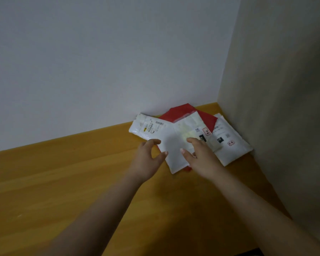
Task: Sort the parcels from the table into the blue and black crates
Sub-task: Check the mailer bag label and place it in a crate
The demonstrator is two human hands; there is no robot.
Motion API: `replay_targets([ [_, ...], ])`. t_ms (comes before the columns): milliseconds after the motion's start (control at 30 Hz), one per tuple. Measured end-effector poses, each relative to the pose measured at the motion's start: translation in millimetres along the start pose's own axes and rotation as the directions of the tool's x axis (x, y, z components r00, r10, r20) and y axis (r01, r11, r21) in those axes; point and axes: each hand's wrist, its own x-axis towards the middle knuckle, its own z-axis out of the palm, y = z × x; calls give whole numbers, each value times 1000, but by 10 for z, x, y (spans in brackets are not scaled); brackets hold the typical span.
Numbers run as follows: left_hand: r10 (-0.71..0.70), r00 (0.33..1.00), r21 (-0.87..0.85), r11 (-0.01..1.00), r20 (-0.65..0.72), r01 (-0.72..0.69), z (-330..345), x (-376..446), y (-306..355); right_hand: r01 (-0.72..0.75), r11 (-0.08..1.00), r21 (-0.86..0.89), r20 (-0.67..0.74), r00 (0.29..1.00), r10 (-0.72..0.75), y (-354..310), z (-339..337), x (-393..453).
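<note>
The top white parcel (pixel 175 145) lies across a small heap pushed into the far right corner of the wooden table (pixel 63 182), its near end jutting toward the person, which makes it the natural one to lift first. Beneath it a red parcel (pixel 185 110) shows at the back and again as a sliver under the near edge; a second white parcel (pixel 146 127) with a printed label sticks out to the left against the white wall (pixel 100 52), and a third white parcel (pixel 231 143) lies to the right, close to the beige side panel (pixel 284 108). The left hand (pixel 148 156) is at the top parcel's left edge, fingers loosely curved with thumb and forefinger apart, gripping nothing as far as can be seen. The right hand (pixel 198 154) rests over the parcel's right half, fingers spread and fairly straight, seemingly steadying or about to take it rather than clasping it. Both hands flank the same parcel, probably so it slides off without dragging the heap. Neither the blue nor the black crate is in view, so sorting seems barely begun
</note>
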Motion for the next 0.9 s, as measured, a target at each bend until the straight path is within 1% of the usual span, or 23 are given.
replay_targets([
  [167,-89,995,19,996,41,88,539,364,173,-88,996,11,-1,996,88,630,-302,419],
  [233,-138,987,20,990,79,137,748,459,204,-136,991,18,-5,991,136,880,-378,581],
  [367,-204,970,24,979,131,203,1020,613,215,-186,982,36,-16,982,187,1214,-495,924],
  [500,-256,949,55,967,183,250,1141,796,199,-189,982,25,22,982,188,1326,-477,1244],
  [633,-351,901,76,936,254,343,1243,911,122,-196,980,-24,69,978,197,1400,-411,1485],
  [733,-384,885,99,923,264,371,1308,956,68,-182,983,26,94,979,179,1451,-325,1601],
  [800,-382,886,95,924,264,370,1334,962,49,-180,983,38,75,981,177,1468,-288,1634],
  [900,-376,892,77,926,250,369,1325,943,9,-199,965,169,41,980,195,1479,-290,1618],
])
